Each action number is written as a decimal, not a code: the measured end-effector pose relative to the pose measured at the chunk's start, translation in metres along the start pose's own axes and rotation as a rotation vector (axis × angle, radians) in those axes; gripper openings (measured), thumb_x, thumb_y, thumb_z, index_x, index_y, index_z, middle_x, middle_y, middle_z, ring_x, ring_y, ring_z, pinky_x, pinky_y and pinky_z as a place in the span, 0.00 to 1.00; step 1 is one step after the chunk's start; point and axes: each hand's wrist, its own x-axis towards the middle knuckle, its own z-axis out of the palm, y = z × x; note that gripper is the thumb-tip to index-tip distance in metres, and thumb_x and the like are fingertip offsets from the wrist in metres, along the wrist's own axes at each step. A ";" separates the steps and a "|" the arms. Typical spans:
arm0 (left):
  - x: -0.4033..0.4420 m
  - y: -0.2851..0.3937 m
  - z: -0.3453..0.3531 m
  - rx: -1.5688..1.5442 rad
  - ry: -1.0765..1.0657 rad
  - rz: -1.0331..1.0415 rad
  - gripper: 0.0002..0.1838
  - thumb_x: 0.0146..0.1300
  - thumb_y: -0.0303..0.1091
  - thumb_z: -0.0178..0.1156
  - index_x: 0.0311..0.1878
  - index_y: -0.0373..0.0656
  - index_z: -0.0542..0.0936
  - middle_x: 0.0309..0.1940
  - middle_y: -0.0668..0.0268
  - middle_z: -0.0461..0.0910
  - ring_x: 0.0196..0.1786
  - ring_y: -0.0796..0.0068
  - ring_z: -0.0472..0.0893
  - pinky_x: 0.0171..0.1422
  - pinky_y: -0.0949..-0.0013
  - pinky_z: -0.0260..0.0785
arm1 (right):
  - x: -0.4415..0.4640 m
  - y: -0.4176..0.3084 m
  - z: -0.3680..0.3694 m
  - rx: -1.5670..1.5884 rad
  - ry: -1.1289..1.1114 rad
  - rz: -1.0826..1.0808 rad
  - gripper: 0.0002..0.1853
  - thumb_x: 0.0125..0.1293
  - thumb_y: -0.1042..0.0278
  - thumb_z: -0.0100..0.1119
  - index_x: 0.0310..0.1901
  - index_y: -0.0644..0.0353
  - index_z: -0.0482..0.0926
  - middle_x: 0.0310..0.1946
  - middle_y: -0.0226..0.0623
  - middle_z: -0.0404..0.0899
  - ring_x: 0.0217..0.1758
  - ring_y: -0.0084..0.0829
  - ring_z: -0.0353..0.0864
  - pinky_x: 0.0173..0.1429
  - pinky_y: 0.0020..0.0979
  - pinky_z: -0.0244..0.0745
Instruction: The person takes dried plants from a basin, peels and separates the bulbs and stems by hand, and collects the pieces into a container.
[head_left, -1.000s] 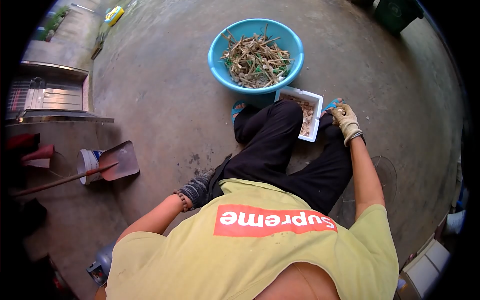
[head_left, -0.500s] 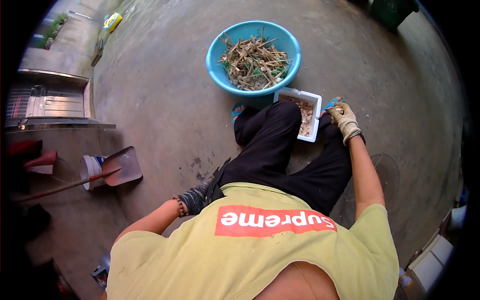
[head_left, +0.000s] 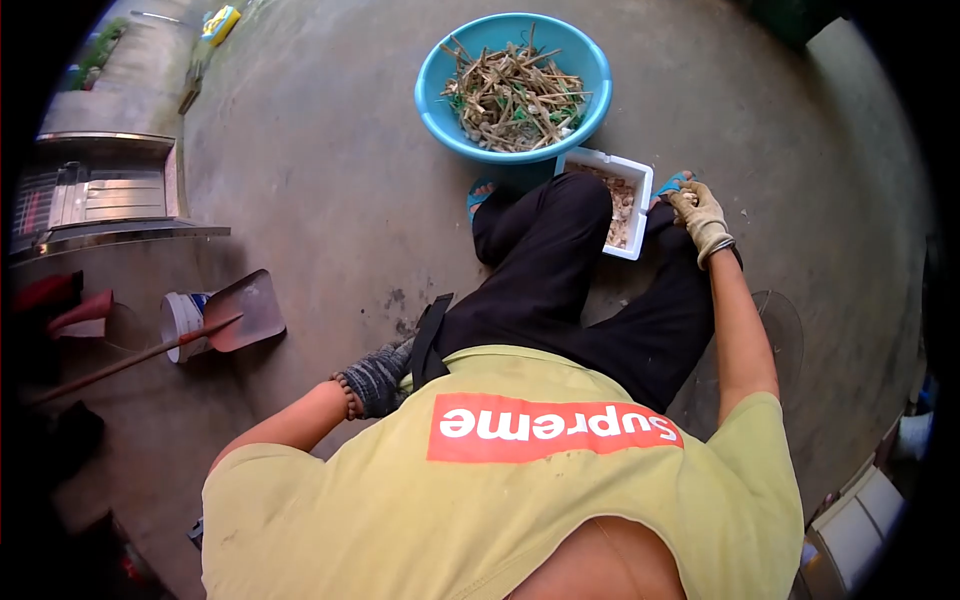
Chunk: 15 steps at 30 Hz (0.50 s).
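My left hand [head_left: 378,380], in a dark grey knitted glove, is at my left hip beside a black strap [head_left: 431,341]; its fingers are hidden. My right hand [head_left: 702,214], in a beige glove, rests by my right knee with its fingers curled round a small pale piece [head_left: 690,198]. Left of that hand, between my legs, a white foam box [head_left: 645,205] holds many small pale brown pieces. Just beyond the box stands a blue basin [head_left: 428,105] heaped with dry stalks [head_left: 515,95] and some green strands.
On the left, a long-handled shovel [head_left: 250,310] leans over a white bucket [head_left: 182,325], below a metal-framed unit [head_left: 115,195]. A dark green container [head_left: 795,18] is at the top right. A round mesh-like disc [head_left: 780,335] lies beside my right forearm.
The basin and box sit higher in the view. My left hand and the black strap have shifted slightly at my hip. My right hand keeps its grip by the knee.
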 end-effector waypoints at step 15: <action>-0.003 -0.003 0.006 0.004 -0.203 -0.477 0.43 0.50 0.44 0.62 0.66 0.48 0.50 0.62 0.49 0.57 0.64 0.57 0.60 0.65 0.65 0.54 | 0.008 -0.009 0.021 -0.261 -0.229 0.013 0.23 0.54 0.58 0.61 0.47 0.67 0.72 0.28 0.33 0.77 0.25 0.23 0.76 0.29 0.23 0.72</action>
